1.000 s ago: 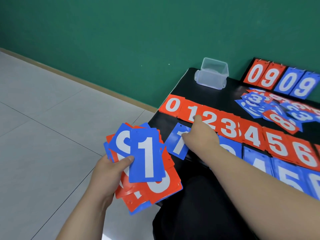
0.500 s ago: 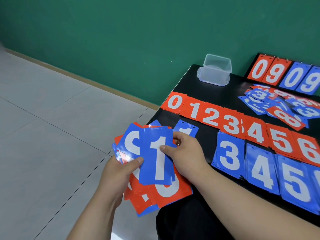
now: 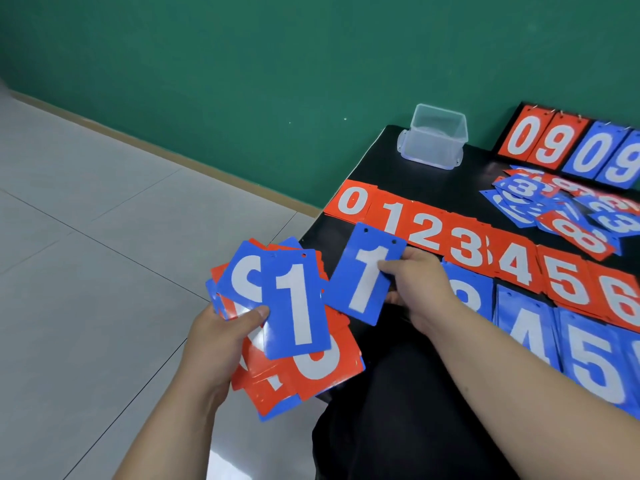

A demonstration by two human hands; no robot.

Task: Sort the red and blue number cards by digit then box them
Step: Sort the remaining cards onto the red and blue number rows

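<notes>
My left hand (image 3: 214, 344) grips a fanned stack of red and blue number cards (image 3: 311, 368) off the table's left edge, with a blue 1 card (image 3: 294, 303) on top. My right hand (image 3: 419, 289) pinches a second blue 1 card (image 3: 363, 282) by its right edge, just right of the stack. A red row (image 3: 460, 240) running from 0 to 6 lies on the black table (image 3: 381, 157). Below it sits a blue row (image 3: 588, 358) showing 3, 4 and 5, the 3 partly hidden by my right hand. A clear plastic box (image 3: 434, 138) stands at the table's back.
A flip scoreboard (image 3: 571, 147) reading 09 09 stands at the back right. In front of it lies a loose pile of mixed cards (image 3: 568, 209). The tiled floor (image 3: 104, 271) lies left of the table, against a green wall.
My right hand left the blue 1 card it touched on the table, came back to the stack, and now pinches a blue 1 card beside it. The left hand kept the stack.
</notes>
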